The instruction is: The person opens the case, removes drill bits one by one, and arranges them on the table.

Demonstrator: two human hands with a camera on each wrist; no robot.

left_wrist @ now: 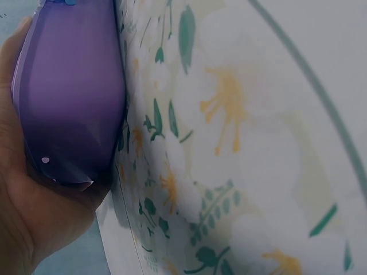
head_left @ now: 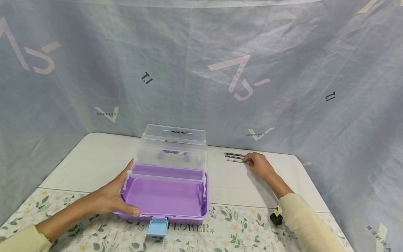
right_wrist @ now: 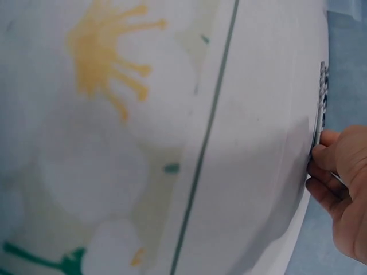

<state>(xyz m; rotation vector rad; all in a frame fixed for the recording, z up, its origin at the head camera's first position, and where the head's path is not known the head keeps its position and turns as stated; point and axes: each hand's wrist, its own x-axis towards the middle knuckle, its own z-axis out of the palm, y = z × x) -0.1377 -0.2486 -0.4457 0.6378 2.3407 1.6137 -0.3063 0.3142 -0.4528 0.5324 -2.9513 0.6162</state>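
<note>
A purple toolbox stands with its clear tiered trays raised at the back and its blue latch hanging down in front. My left hand grips its left side, thumb over the front corner; the left wrist view shows the palm against the purple wall. Right of the box, three drill bits lie side by side on the white surface. At their right ends, my right hand pinches the shank of the nearest drill bit between thumb and fingers. Its fingertips stay close to the tabletop.
Inside the clear trays lie a dark drill bit, a brass-toned one and several grey ones. A small black and yellow object sits beside my right sleeve. A grey curtain hangs behind the table. Floral cloth covers the front.
</note>
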